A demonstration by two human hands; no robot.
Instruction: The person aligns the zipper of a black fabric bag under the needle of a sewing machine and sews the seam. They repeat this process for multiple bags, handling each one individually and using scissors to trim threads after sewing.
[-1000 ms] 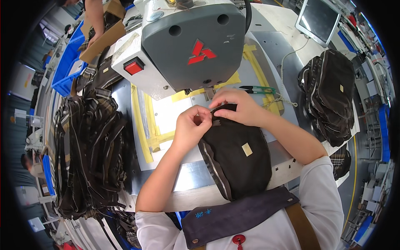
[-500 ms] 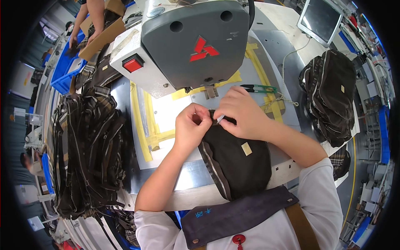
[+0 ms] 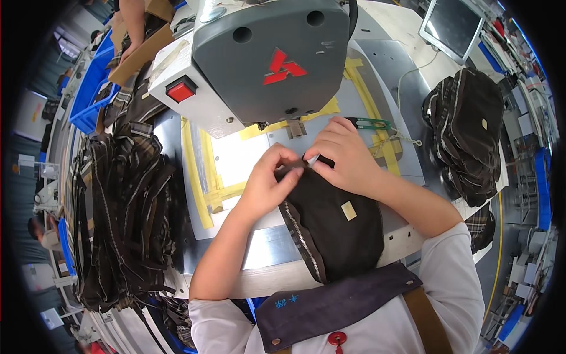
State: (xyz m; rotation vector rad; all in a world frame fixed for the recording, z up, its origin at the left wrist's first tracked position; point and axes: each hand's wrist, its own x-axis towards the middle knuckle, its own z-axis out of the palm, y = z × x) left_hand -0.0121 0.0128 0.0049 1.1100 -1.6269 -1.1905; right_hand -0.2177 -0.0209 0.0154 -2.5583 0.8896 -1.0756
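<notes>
A dark brown fabric pouch (image 3: 333, 227) with a silver zipper along its left side and a small cream tag lies in front of me, its lower end near my apron. At the pouch's far end, my left hand (image 3: 272, 180) pinches the edge between thumb and fingers. My right hand (image 3: 344, 158) is closed on the same end, a small whitish piece (image 3: 312, 160) showing between its thumb and forefinger; its kind is unclear. Just beyond both hands is the metal presser foot (image 3: 296, 128) of the sewing machine (image 3: 271, 65). Green-handled thread snips (image 3: 372, 124) lie beside my right fingers.
Piled dark zippered pouches (image 3: 121, 218) stand at the left, and stacked finished-looking ones (image 3: 469, 135) at the right. Yellow tape (image 3: 203, 203) marks the machine bed. A screen (image 3: 453, 29) stands far right. At the far left, another person's arm (image 3: 133, 26) reaches into a cardboard box (image 3: 138, 59) beside a blue bin (image 3: 88, 112).
My left thumb and fingers have shifted slightly right along the pouch's far edge, closer to my right hand. The view has moved a little; the other person's arm has shifted.
</notes>
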